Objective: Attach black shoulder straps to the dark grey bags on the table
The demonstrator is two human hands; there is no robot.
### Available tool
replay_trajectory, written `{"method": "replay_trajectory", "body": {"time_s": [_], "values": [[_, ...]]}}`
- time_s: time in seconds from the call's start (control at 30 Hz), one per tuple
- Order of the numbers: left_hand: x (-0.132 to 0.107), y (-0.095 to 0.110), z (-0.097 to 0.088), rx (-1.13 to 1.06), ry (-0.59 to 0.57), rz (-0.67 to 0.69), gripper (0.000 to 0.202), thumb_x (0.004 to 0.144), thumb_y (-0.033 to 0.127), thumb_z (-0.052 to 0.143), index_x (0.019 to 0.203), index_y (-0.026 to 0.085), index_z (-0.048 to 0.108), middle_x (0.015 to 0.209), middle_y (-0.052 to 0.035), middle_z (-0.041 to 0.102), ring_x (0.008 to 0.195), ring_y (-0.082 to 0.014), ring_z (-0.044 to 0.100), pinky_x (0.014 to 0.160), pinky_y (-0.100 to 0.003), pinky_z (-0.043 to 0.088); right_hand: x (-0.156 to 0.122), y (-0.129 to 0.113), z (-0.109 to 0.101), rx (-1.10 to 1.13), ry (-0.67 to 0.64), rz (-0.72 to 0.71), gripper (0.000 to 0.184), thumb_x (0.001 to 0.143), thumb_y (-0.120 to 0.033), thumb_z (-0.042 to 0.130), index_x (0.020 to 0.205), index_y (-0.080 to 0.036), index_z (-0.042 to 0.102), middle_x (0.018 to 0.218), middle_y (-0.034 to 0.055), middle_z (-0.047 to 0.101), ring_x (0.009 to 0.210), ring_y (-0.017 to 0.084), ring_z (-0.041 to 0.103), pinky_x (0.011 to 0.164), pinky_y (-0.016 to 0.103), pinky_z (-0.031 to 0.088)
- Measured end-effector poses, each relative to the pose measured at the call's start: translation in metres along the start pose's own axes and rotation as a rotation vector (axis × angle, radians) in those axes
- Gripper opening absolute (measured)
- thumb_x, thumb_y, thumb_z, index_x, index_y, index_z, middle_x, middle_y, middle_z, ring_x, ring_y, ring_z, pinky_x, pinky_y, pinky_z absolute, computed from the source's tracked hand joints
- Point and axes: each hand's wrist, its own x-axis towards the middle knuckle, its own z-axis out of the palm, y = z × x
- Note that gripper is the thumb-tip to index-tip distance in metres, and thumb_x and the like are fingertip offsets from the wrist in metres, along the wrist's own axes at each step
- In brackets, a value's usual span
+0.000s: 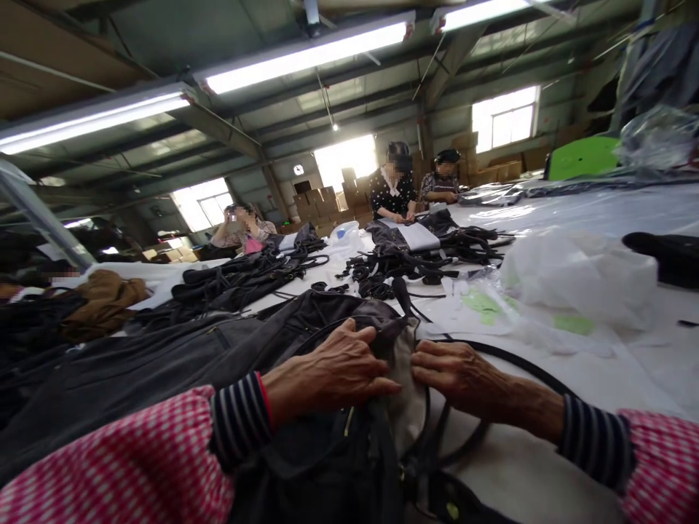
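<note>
A dark garment (306, 451) with a pale grey lining (404, 393) lies bunched up in front of me on the white table. On its left side, my left hand (336, 367) grips the dark cloth beside the lining, fingers bent and partly spread. My right hand (464, 378) pinches the lining's right edge, its fingers pressed together; the fingertips are partly hidden. A black cord or strap (513, 356) curves behind my right wrist. Metal fittings and more straps show below the hands.
Piles of dark garments (245, 276) and straps (376, 273) lie farther up the table (590, 378). Clear plastic bags (579, 284) are at the right, brown cloth (106, 302) at the left. Several people, one in a dotted top (385, 193), sit or stand across the table.
</note>
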Motion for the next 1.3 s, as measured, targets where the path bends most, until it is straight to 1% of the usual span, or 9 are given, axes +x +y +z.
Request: {"method": "replay_trajectory", "body": {"time_s": [0.1, 0.27, 0.4, 0.6, 0.9, 1.0, 1.1, 1.2, 1.3], "values": [[-0.005, 0.002, 0.024, 0.092, 0.091, 0.009, 0.036, 0.1, 0.04, 0.056, 0.07, 0.021, 0.063, 0.064, -0.0038, 0.061, 0.092, -0.025, 0.053, 0.094, -0.048, 0.037, -0.019, 0.004, 0.006, 0.04, -0.023, 0.059, 0.032, 0.094, 0.002, 0.036, 0.084, -0.018, 0.059, 0.089, 0.0072, 0.064, 0.085, 0.02, 0.054, 0.07, 0.031, 0.042], [0.001, 0.007, 0.038, 0.185, 0.197, 0.226, 0.021, 0.095, 0.022, 0.063, 0.074, 0.021, 0.063, 0.111, -0.0055, 0.069, 0.121, -0.0249, 0.05, 0.118, -0.053, 0.024, -0.03, 0.002, 0.014, 0.071, -0.043, 0.097, 0.033, 0.099, -0.002, 0.033, 0.083, -0.018, 0.057, 0.09, 0.0076, 0.063, 0.085, 0.02, 0.054, 0.071, 0.031, 0.042], [0.003, -0.016, 0.031, 0.041, 0.163, 0.224, 0.028, 0.098, 0.028, 0.059, 0.07, 0.022, 0.06, 0.085, -0.0001, 0.07, 0.107, -0.0207, 0.059, 0.11, -0.044, 0.032, -0.028, 0.002, 0.01, 0.1, -0.036, 0.108, 0.036, 0.099, -0.001, 0.03, 0.083, -0.018, 0.057, 0.09, 0.0076, 0.063, 0.086, 0.02, 0.054, 0.073, 0.031, 0.041], [-0.011, -0.069, 0.038, 0.012, 0.19, -0.042, 0.038, 0.098, 0.024, 0.052, 0.06, 0.019, 0.055, 0.065, -0.0009, 0.062, 0.069, -0.017, 0.056, 0.084, -0.039, 0.035, -0.029, 0.015, 0.021, 0.158, 0.0, 0.163, 0.033, 0.102, -0.005, 0.032, 0.082, -0.019, 0.055, 0.088, 0.0056, 0.062, 0.083, 0.018, 0.052, 0.076, 0.03, 0.041], [0.008, -0.032, 0.105, -0.244, 0.445, -0.089, 0.024, 0.097, 0.026, 0.055, 0.074, 0.02, 0.058, 0.083, 0.0015, 0.066, 0.099, -0.0197, 0.058, 0.106, -0.045, 0.02, -0.018, 0.005, -0.002, 0.291, -0.087, 0.306, 0.024, 0.096, -0.005, 0.045, 0.089, -0.019, 0.064, 0.102, 0.0036, 0.07, 0.094, 0.017, 0.057, 0.083, 0.028, 0.043], [0.01, -0.029, 0.107, -0.32, 0.466, -0.103, 0.02, 0.097, 0.025, 0.056, 0.077, 0.02, 0.059, 0.094, 0.0026, 0.068, 0.105, -0.0197, 0.057, 0.107, -0.045, 0.018, -0.009, 0.028, -0.024, 0.458, -0.156, 0.46, 0.017, 0.09, -0.011, 0.058, 0.094, -0.021, 0.071, 0.101, 0.0007, 0.072, 0.091, 0.015, 0.064, 0.082, 0.025, 0.045], [0.012, -0.029, 0.11, -0.367, 0.501, -0.104, 0.021, 0.095, 0.024, 0.058, 0.075, 0.019, 0.058, 0.093, 0.003, 0.068, 0.106, -0.0198, 0.057, 0.11, -0.046, 0.017, 0.008, 0.074, -0.031, 0.269, -0.088, 0.757, 0.017, 0.092, -0.025, 0.058, 0.092, -0.019, 0.074, 0.089, 0.0029, 0.073, 0.08, 0.016, 0.065, 0.074, 0.026, 0.044], [0.015, -0.027, 0.119, -0.365, 0.523, -0.125, 0.017, 0.093, 0.022, 0.061, 0.077, 0.02, 0.058, 0.094, 0.0032, 0.068, 0.108, -0.0199, 0.057, 0.112, -0.046, 0.016, 0.029, 0.119, -0.016, -0.038, -0.195, 0.981, 0.03, 0.096, -0.04, 0.053, 0.093, -0.017, 0.072, 0.097, 0.0098, 0.073, 0.092, 0.023, 0.066, 0.08, 0.031, 0.043], [0.016, -0.027, 0.128, -0.346, 0.548, -0.145, 0.013, 0.091, 0.024, 0.066, 0.08, 0.021, 0.059, 0.096, 0.0045, 0.069, 0.11, -0.0196, 0.057, 0.114, -0.046, 0.014, 0.043, 0.144, 0.009, -0.101, -0.289, 1.087, 0.025, 0.09, -0.037, 0.059, 0.094, -0.014, 0.071, 0.103, 0.0151, 0.072, 0.1, 0.027, 0.065, 0.082, 0.032, 0.043]]}}
